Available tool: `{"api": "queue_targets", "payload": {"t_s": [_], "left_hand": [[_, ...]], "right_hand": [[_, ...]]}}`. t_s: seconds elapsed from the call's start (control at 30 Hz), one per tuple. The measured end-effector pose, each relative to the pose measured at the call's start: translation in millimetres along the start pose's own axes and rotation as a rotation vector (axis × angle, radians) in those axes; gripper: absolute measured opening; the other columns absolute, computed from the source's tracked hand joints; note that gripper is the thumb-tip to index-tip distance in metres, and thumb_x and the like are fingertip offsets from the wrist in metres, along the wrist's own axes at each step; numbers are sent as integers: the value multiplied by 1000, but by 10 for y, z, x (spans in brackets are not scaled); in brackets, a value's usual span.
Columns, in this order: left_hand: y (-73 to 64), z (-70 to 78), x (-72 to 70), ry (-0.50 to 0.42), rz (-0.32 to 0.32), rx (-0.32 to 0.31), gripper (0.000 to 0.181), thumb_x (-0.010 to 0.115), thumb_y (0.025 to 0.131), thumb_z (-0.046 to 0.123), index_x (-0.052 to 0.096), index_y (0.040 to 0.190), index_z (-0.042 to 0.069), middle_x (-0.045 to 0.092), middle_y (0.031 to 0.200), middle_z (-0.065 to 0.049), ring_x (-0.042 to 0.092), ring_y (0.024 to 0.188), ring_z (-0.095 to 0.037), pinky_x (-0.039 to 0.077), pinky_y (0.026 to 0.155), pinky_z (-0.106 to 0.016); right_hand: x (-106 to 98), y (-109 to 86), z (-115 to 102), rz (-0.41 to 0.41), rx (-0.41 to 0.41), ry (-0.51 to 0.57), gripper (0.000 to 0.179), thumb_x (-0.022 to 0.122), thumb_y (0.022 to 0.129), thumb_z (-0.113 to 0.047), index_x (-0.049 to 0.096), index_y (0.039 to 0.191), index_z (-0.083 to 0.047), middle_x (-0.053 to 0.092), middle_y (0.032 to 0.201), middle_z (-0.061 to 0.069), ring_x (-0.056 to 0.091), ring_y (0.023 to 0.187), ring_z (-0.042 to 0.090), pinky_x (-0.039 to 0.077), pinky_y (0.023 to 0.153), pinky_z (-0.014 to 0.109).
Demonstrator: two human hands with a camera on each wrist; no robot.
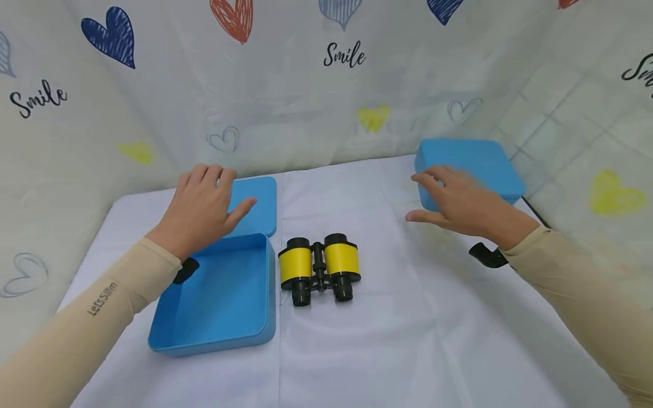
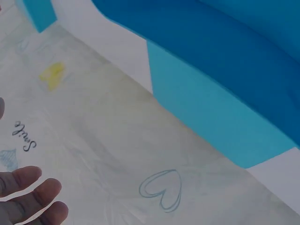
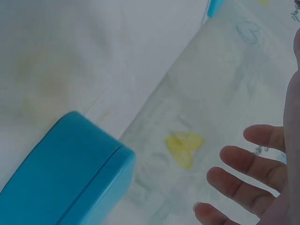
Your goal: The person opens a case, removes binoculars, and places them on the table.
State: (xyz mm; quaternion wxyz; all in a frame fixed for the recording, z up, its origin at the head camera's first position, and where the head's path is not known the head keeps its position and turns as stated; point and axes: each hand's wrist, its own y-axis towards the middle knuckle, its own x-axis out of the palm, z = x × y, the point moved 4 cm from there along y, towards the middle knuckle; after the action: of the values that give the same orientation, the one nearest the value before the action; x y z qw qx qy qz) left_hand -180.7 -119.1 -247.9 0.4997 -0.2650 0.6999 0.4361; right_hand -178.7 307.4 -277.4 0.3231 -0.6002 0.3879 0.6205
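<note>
Your left hand [image 1: 201, 209] is flat with fingers spread loose, hovering over the far rim of the open blue box [image 1: 216, 297] and the blue lid [image 1: 255, 207] lying flat just past it at 12 o'clock; whether it actually touches either, I can't tell. Your right hand [image 1: 459, 201] is also relaxed and spread, holding nothing, right at the near left corner of the closed blue box [image 1: 471, 164] over at 2 o'clock. The yellow binoculars [image 1: 318, 269] sit dead centre, just beside the open box, at its 3 o'clock.

My guess at the risk: come at the closed box with flat fingers and it'll slide on the cloth rather than lift. Also, a sleeve could clip the binoculars.

The counter [image 1: 382, 340] has a white cloth, and heart-and-"Smile" curtains [image 1: 316, 102] wall it in.
</note>
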Motion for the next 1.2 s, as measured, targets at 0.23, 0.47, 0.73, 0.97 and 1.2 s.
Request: {"api": "queue_targets", "payload": {"t_s": [0.23, 0.47, 0.73, 0.97, 1.2], "left_hand": [[299, 71, 51, 25, 68, 59, 55, 63, 100, 46, 57, 120, -5, 64, 110, -24, 55, 108, -41, 47, 91, -53], [551, 156, 42, -20, 81, 36, 58, 57, 103, 50, 55, 124, -4, 60, 111, -23, 50, 106, -39, 42, 90, -51], [784, 294, 53, -55, 69, 14, 61, 52, 105, 52, 54, 130, -3, 59, 119, -24, 51, 115, -40, 40, 100, -53], [980, 447, 89, -76, 29, -4, 63, 47, 106, 55, 51, 131, -3, 56, 117, -22, 48, 114, -38, 38, 101, -52], [1172, 685, 227, -44, 22, 20, 63, 45, 106, 56, 52, 130, -2, 56, 121, -21, 49, 117, -38, 39, 102, -50]], "right_hand": [[-86, -56, 296, 44, 24, 3, 73, 72, 95, -47, 48, 144, 1, 56, 134, 29, 59, 118, 46, 49, 98, 59], [-141, -125, 565, 66, 111, -13, 74, 71, 96, -48, 49, 144, 4, 54, 138, 34, 52, 126, 54, 47, 101, 69], [-118, -173, 766, 144, 95, -79, 74, 74, 93, -49, 54, 138, 7, 58, 131, 35, 57, 113, 54, 49, 91, 67], [-71, -186, 984, 75, 163, -87, 78, 67, 98, -51, 49, 140, 12, 55, 132, 39, 53, 115, 58, 45, 95, 71], [-14, -216, 1261, -6, 274, -59, 84, 54, 103, -57, 41, 146, 15, 47, 138, 41, 45, 122, 58, 40, 99, 75]]}}
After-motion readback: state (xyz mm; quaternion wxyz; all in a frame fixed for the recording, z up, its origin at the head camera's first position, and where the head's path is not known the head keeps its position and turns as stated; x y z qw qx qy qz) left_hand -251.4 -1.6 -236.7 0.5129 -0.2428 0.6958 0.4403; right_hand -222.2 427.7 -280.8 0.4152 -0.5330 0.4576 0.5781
